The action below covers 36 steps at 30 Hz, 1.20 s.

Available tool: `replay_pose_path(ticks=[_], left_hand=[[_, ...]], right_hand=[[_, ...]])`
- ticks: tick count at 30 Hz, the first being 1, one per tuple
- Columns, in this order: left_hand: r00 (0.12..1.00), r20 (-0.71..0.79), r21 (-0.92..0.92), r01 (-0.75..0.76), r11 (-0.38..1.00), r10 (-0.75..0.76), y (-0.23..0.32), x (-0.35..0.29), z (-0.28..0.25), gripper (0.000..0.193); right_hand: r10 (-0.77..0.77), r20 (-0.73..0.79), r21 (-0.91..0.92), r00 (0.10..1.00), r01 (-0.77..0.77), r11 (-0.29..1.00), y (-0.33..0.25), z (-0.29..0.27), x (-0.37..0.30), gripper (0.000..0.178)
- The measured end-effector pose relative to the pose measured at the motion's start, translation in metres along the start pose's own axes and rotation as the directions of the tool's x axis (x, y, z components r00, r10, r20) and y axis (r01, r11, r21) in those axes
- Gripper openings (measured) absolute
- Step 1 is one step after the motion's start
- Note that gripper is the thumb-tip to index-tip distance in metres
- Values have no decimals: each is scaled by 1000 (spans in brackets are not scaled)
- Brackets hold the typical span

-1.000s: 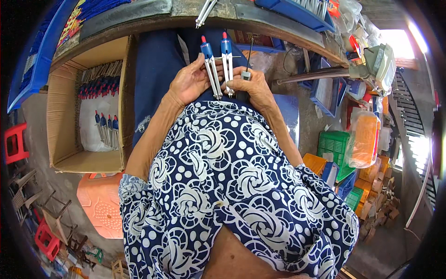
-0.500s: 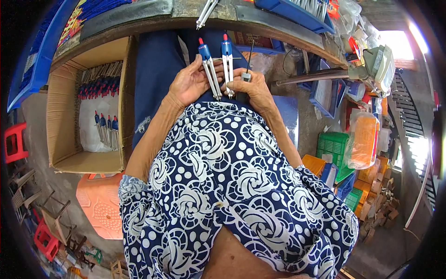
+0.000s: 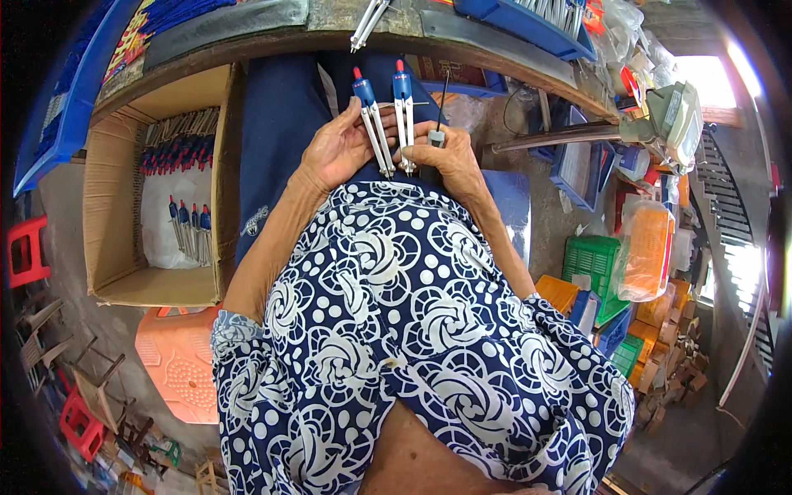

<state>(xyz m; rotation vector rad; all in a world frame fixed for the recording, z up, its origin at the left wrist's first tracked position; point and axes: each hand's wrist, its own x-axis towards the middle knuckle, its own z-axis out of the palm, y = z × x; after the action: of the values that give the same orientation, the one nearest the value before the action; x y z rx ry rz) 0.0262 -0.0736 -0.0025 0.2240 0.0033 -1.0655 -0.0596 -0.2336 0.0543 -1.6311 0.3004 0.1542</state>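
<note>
Two compasses are held over the lap, just below the front edge of the table, with their red tops up and their thin points down. The left hand has its thumb and fingers closed around the left compass, near the blue top. The right hand pinches the right compass low on its legs, and it also has a thin dark tool tucked in, its rod poking up. A thin bar sticks out past the right compass; I cannot tell what it is fixed to. To do this well, I think both thumbs should press gently but firmly, so the legs do not twist or slip. The points are near the shirt, so tipping them away from the belly looks wise. The tool's rod should lean away from the left fingers. Farther out, a third compass pokes over the table's front edge, so an elbow-wide swing up there might knock it. More compasses lie in the cardboard box to the left.
</note>
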Motion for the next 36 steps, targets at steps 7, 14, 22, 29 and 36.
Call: replay_pose_path(ticks=[7, 14, 22, 29, 36], left_hand=[[1000, 3, 38, -4, 999, 4, -1, 1, 0, 51], [998, -63, 42, -22, 999, 24, -3, 1, 0, 48], [989, -141, 44, -43, 998, 48, -3, 2, -7, 48], [993, -105, 70, -37, 997, 45, -4, 3, -10, 42], [995, -86, 102, -33, 994, 42, -4, 2, -6, 43]], right_hand=[[7, -2, -13, 1000, -7, 1000, -4, 2, -1, 21], [19, 1, 2, 1000, -19, 1000, -5, 5, 0, 19], [54, 74, -64, 996, -49, 997, -1, 1, 6, 23], [55, 52, -242, 997, -41, 969, -10, 10, 5, 26], [61, 18, -186, 998, -56, 981, -3, 10, 8, 26]])
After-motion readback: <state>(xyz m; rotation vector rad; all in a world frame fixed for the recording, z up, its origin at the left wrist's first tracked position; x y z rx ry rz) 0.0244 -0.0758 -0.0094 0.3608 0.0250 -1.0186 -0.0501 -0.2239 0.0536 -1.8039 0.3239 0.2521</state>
